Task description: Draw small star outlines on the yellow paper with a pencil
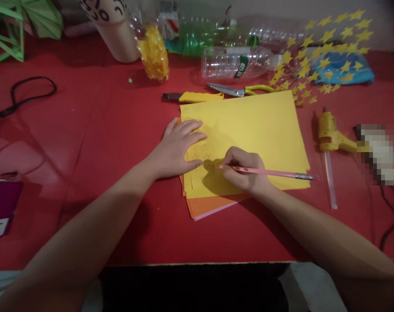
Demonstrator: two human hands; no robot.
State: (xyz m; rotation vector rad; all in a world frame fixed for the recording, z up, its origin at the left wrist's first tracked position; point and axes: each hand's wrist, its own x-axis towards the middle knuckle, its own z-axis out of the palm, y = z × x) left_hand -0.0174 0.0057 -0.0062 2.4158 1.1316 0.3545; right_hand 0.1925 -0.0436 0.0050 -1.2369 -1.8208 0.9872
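A yellow sheet of paper (pixel 258 125) lies on top of a stack with orange paper (pixel 210 205) showing below it. Small star outlines are drawn in pencil near the sheet's left side. With fingers spread, my left hand (pixel 180 149) rests on the left edge of the yellow sheet. My right hand (pixel 244 169) is closed round a pink pencil (pixel 275 173), whose tip is at the paper just right of the drawn stars. The pencil's eraser end points to the right.
Behind the paper lie a yellow box cutter (pixel 201 97), scissors (pixel 229 89) and a clear bottle (pixel 239 63). Yellow stars (pixel 327 47) cluster at the back right. A glue gun (pixel 328 132) with a cord lies right. A purple object (pixel 3 203) sits at the left.
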